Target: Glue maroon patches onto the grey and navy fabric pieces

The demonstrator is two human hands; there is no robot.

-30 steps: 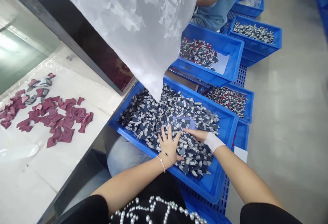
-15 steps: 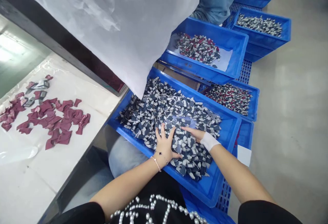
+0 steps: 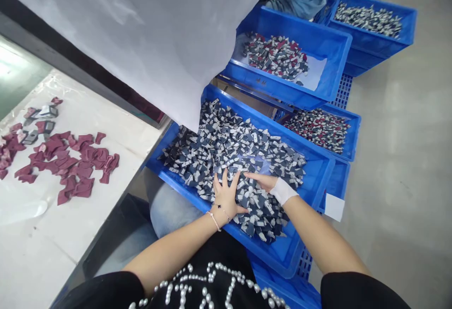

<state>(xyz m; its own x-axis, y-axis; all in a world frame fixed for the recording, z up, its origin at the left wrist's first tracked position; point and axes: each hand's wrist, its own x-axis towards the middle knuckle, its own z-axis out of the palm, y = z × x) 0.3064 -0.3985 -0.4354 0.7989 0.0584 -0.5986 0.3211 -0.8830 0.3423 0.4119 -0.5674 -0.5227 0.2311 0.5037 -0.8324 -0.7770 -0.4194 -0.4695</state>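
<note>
Left hand (image 3: 226,199) is lying splayed on grey-white bits (image 3: 243,142) in a blue bin (image 3: 319,170), right hand (image 3: 267,182) is resting there too, can't tell its grip.

We note a pale grey floor (image 3: 399,167) with soft reflections along the right, a white worktop (image 3: 35,252) at left, bright glare on the greenish surface (image 3: 19,83) beyond.

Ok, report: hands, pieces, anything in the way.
Left hand spread on pieces. Right hand against them. Pieces heaped in blue bin. White sheet hides one corner.
</note>
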